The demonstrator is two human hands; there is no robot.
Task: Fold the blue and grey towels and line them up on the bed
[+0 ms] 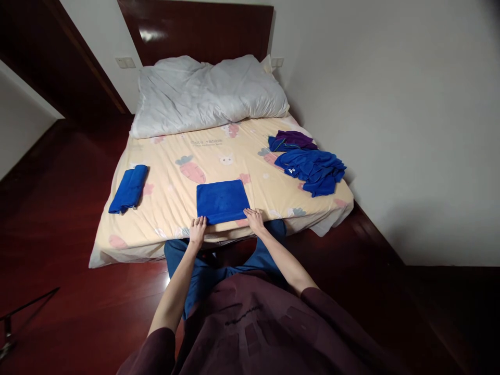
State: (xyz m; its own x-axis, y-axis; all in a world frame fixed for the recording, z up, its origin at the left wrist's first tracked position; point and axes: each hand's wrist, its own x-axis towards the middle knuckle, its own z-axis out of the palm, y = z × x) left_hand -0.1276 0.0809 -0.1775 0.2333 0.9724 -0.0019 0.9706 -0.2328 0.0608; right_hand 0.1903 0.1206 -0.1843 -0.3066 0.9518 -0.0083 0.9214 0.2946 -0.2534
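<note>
On the bed [172, 203] lie a crumpled pile [312, 167] at right, a flat blue cloth [222, 198] centred near the front edge and a blue bundle [129, 188] at left, the left hand [198, 229] and right hand [255, 220], apart, gripping the cloth's near corners.

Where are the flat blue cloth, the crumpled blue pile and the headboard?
Flat blue cloth [223, 200], head view: its middle.
Crumpled blue pile [312, 167], head view: its middle folds.
Headboard [203, 32], head view: its front face.

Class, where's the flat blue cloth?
In the head view, the flat blue cloth lies centrally by the bed's foot, left hand and right hand at its near corners.
</note>
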